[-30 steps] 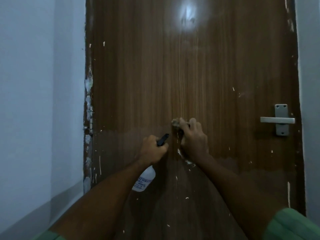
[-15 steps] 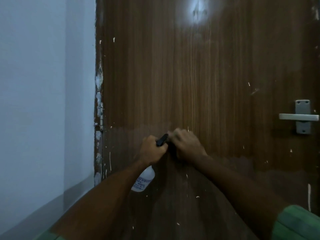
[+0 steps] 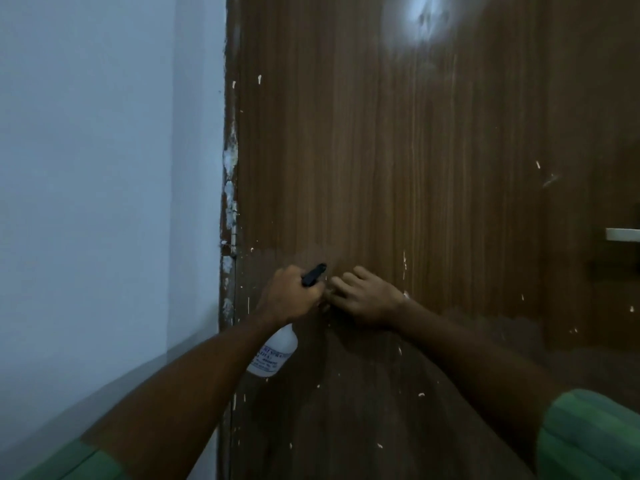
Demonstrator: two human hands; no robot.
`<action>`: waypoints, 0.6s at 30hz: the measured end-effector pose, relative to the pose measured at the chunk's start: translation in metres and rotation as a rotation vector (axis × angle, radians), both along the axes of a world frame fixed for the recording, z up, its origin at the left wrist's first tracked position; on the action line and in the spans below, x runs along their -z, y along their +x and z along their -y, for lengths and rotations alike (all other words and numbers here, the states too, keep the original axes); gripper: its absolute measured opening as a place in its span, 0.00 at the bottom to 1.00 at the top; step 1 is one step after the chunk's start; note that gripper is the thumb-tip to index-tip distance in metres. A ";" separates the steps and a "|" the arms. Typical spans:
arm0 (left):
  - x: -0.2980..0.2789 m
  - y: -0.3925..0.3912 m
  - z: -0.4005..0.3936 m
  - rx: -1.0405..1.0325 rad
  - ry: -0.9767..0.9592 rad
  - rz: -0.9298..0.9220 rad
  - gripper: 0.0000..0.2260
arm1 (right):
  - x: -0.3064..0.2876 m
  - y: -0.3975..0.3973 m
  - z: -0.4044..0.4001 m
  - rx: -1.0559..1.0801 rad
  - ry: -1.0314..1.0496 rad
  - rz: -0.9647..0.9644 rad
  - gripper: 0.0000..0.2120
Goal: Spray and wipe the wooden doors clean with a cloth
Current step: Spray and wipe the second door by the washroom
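Left hand (image 3: 289,297) grips the neck of a white plastic spray bottle with a black nozzle (image 3: 273,353). The bottle's long axis runs steeply, body down-left, nozzle up-right toward the brown wood-grain door (image 3: 398,168). Right hand (image 3: 369,299) lies just right of the nozzle, fingers (image 3: 341,284) curled against the door at mid height; the cloth is hidden, so I can't tell if they're clamped on it. Next wipe likely runs rightward, toward the pale metal handle (image 3: 621,234).

We face a pale blue wall (image 3: 86,168) in dim light. A grey band (image 3: 114,393) runs along its base.
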State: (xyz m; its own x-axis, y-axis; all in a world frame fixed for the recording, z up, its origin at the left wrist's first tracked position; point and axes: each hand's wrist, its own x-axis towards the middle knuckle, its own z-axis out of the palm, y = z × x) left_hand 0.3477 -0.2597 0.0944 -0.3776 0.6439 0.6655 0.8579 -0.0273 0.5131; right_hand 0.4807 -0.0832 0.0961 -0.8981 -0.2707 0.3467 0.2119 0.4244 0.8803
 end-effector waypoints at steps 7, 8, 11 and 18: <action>-0.002 -0.025 0.024 -0.086 0.031 0.042 0.14 | -0.028 -0.025 0.030 -0.044 -0.456 -0.750 0.28; -0.001 -0.026 0.028 -0.084 0.029 0.039 0.14 | -0.013 -0.034 0.032 -0.041 -0.439 -0.608 0.30; 0.005 -0.030 0.036 -0.061 -0.016 0.019 0.13 | 0.014 -0.048 0.029 -0.003 -0.168 0.002 0.27; 0.000 -0.040 0.040 -0.096 -0.006 0.065 0.13 | -0.038 -0.060 0.048 -0.093 -0.516 -0.745 0.20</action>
State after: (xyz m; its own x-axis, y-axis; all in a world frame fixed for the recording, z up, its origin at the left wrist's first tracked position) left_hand 0.3077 -0.3001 0.0943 -0.4794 0.6069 0.6340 0.8215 0.0562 0.5674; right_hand 0.4210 -0.1316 0.1342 -0.3753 0.0191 0.9267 0.5954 0.7712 0.2253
